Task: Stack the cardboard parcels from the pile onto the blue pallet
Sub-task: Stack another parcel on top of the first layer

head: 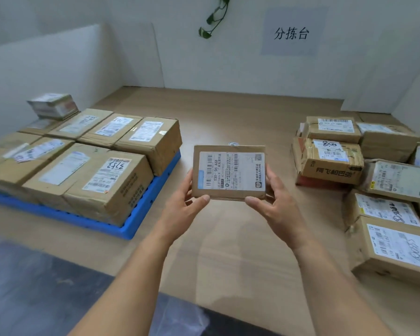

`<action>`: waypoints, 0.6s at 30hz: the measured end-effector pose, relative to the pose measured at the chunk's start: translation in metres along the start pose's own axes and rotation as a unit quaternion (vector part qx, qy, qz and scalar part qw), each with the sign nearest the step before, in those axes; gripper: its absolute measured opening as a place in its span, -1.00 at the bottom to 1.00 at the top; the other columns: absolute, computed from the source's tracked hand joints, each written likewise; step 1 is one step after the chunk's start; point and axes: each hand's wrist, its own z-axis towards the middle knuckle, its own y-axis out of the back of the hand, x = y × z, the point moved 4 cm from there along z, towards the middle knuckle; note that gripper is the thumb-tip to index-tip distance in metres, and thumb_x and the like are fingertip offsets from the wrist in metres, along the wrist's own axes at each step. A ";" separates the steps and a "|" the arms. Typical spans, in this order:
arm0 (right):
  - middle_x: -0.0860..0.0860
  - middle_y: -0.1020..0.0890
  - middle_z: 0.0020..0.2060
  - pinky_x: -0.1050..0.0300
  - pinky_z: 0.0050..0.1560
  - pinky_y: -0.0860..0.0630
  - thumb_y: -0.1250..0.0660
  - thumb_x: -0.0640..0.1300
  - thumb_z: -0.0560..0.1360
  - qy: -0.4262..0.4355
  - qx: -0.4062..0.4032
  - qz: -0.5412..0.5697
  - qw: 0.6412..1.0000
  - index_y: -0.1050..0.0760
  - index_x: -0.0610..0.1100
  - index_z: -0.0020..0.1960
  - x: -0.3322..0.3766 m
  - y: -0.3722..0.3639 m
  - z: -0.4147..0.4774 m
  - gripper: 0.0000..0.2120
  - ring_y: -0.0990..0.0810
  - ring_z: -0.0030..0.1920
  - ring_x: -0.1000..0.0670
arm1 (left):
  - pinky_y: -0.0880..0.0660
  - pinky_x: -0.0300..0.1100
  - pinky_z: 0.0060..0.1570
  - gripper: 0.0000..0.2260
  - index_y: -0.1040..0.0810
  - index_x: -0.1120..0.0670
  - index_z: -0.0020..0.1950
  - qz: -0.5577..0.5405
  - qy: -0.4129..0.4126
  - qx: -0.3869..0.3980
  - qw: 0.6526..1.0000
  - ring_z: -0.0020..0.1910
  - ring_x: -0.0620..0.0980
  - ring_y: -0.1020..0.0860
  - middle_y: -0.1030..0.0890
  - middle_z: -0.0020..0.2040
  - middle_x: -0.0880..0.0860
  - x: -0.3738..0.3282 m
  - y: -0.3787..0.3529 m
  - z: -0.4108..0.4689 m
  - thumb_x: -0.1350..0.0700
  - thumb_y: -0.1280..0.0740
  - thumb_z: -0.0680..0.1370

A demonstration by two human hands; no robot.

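Holding a small flat brown cardboard parcel [229,172] in mid-air over the middle of the light wooden table [228,112], the person grips it from both sides. The left hand [192,197] is clamped on the lower left corner, with the thumb laid on the front face near the bottom edge and the fingers curled behind. The right hand [274,195] is clamped on the lower right corner in the same way. The parcel's broad face, turned towards the camera, carries a white shipping label [230,163] with barcodes that covers most of it.

To the left, a blue plastic pallet [141,214] lies flat on the table, bearing a tight layer of larger brown cardboard boxes [102,175], each with a white label on top. One smaller tape-wrapped box [54,105] sits tilted on the far left of that layer. To the right, well apart from the pallet, the pile of labelled cardboard parcels [349,166] lies loosely on the table, some stacked two high and several marked in black pen.

Behind, white walls enclose the table. A pale sign with three black characters [291,32] hangs on the back wall, with a green trailing vine [216,18] beside it. Dark floor [34,287] shows at the near left.
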 end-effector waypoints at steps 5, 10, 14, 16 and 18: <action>0.09 -0.48 0.30 -0.04 0.29 -0.45 -0.43 -0.03 0.39 0.047 0.021 0.034 0.998 -0.13 0.24 0.46 0.056 -0.065 -0.003 -0.24 -0.50 0.26 0.07 | -0.42 -0.42 0.11 -0.41 -0.16 -0.24 0.48 -0.003 -0.004 -0.056 0.998 0.14 -0.32 -0.50 -0.51 0.24 -0.24 0.009 0.082 -0.027 0.13 -0.32 0.56; 0.09 -0.55 0.21 0.32 0.10 -0.50 -0.42 -0.19 0.45 0.085 0.015 0.056 0.995 -0.23 0.18 0.41 0.102 -0.137 -0.006 -0.35 -0.55 0.16 0.15 | -0.43 -0.26 0.21 -0.45 -0.21 -0.21 0.48 -0.017 -0.006 -0.094 0.995 0.18 -0.26 -0.51 -0.53 0.24 -0.19 0.023 0.162 -0.053 0.13 -0.31 0.56; 0.07 -0.52 0.25 0.10 0.21 -0.51 -0.44 -0.04 0.42 0.085 0.036 0.072 0.993 -0.32 0.03 0.43 0.128 -0.200 -0.011 -0.38 -0.51 0.23 0.11 | -0.44 -0.31 0.15 -0.49 -0.25 -0.21 0.46 -0.022 -0.007 -0.130 0.991 0.16 -0.27 -0.52 -0.55 0.20 -0.23 0.039 0.222 -0.076 0.11 -0.31 0.56; 0.09 -0.50 0.29 0.02 0.24 -0.50 -0.43 0.10 0.37 0.083 0.051 0.077 0.992 -0.28 0.03 0.46 0.140 -0.229 -0.013 -0.29 -0.50 0.26 0.10 | -0.45 -0.28 0.17 -0.51 -0.28 -0.18 0.45 -0.024 -0.007 -0.147 0.989 0.16 -0.27 -0.52 -0.55 0.19 -0.23 0.050 0.251 -0.088 0.11 -0.31 0.56; 0.10 -0.50 0.29 0.05 0.23 -0.51 -0.43 0.02 0.42 0.084 0.060 0.084 0.991 -0.27 0.04 0.47 0.152 -0.257 -0.016 -0.33 -0.49 0.26 0.13 | -0.46 -0.31 0.16 -0.52 -0.29 -0.17 0.44 -0.020 -0.008 -0.159 0.987 0.15 -0.26 -0.53 -0.56 0.18 -0.22 0.060 0.277 -0.098 0.11 -0.31 0.56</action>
